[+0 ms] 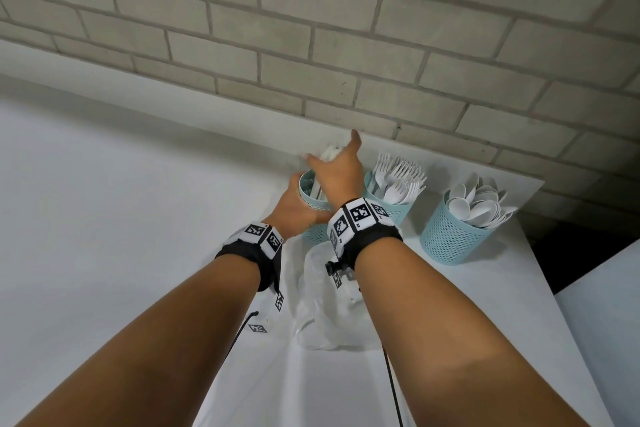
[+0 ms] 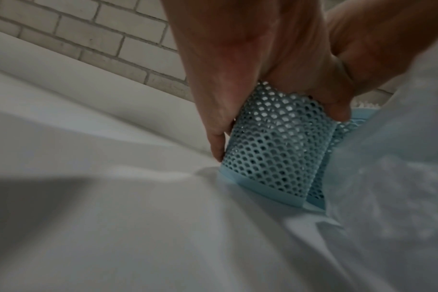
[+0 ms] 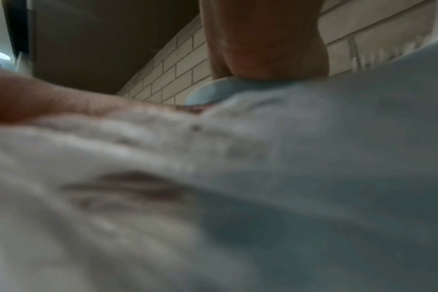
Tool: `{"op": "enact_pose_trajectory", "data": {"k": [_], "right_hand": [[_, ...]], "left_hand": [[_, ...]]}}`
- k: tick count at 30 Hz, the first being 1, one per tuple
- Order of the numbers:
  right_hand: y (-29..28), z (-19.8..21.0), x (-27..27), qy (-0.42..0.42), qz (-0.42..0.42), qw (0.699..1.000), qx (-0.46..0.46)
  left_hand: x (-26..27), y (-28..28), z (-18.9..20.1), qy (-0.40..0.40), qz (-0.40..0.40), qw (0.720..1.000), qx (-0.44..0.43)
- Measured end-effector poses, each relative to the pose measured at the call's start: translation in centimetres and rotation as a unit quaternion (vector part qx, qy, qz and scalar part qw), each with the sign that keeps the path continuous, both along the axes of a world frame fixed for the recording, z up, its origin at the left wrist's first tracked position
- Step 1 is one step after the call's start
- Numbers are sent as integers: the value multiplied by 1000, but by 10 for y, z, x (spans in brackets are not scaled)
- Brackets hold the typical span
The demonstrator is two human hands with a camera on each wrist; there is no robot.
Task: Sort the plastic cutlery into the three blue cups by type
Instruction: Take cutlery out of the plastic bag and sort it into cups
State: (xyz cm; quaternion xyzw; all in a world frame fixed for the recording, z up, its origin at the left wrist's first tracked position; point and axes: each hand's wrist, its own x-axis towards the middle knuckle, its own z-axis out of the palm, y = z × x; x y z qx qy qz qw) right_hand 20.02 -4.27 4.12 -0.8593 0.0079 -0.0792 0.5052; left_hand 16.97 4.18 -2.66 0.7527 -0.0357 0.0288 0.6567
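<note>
Left hand (image 1: pixel 298 208) wraps the leftmost blue cup (image 2: pixel 275 150) on the desk (image 1: pixel 121 218). Right hand (image 1: pixel 337 172), over its mouth, fingers spread on white cutlery (image 1: pixel 329 152); grip unclear. Fork cup (image 1: pixel 394 208) and spoon cup (image 1: pixel 450 236) stand to its right.

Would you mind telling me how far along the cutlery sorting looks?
Nearly done: forks fill the middle cup, spoons the right cup. The left hand grips the left cup while the right hand puts white pieces into it. An empty-looking plastic bag lies nearby.

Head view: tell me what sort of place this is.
Probably a break room or canteen serving counter: a white counter against a painted brick wall, with blue mesh cups of plastic forks and spoons.
</note>
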Motion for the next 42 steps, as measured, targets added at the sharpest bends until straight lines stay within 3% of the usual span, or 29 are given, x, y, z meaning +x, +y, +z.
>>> {"op": "enact_pose_trajectory", "data": {"k": [2,5,8,13,18,30,33,38,42], "right_hand": [[1,0,-1,25,39,998,-45],[1,-1,1,6,16,999,-50],[3,-2,3,6,70,992,-105],[-5,-1,8,-44,-1,997,59],[-6,-5,11,-68,-7,989,132],[-9,2,2,-89,-9,987,131],[-25,13,-12,-112,-31,991,68],[-47,27,-37,-142,-46,977,-150],[-58,28,-53,-64,-2,921,-384]], "left_hand": [[1,0,1,-1,-3,1000,0],[2,0,0,1,-8,1000,-5],[4,1,-1,-6,-18,1000,-10],[8,1,-4,-1,-2,1000,3],[13,1,-6,-1,-10,1000,8],[14,0,-2,-4,33,996,81],[14,-2,-3,4,59,992,107],[4,-7,15,46,118,976,179],[-5,-9,24,72,131,969,197]]}}
